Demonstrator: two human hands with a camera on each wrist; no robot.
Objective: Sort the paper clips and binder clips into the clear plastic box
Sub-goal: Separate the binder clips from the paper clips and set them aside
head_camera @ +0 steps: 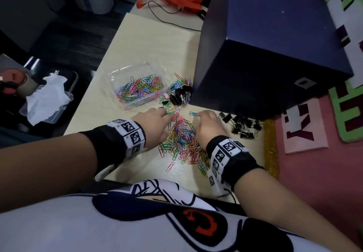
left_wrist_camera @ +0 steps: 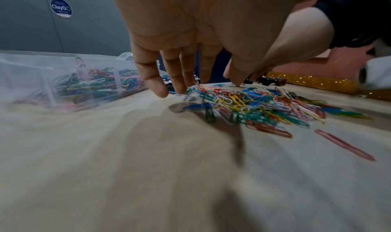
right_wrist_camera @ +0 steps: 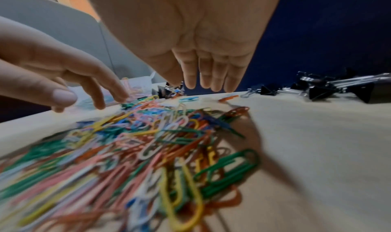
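While my left hand [head_camera: 155, 126] and right hand [head_camera: 208, 125] hover with loose, empty fingers flanking the paper clips [head_camera: 182, 139], the clear plastic box [head_camera: 135, 86] sits beyond; binder clips [head_camera: 243, 126] lie near the surface's [head_camera: 141, 41] right edge.

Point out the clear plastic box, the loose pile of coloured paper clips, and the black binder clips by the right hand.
clear plastic box [head_camera: 115, 75], head view, bare far rim.
loose pile of coloured paper clips [head_camera: 181, 136], head view, pile's middle.
black binder clips [head_camera: 244, 127], head view, cluster's middle.
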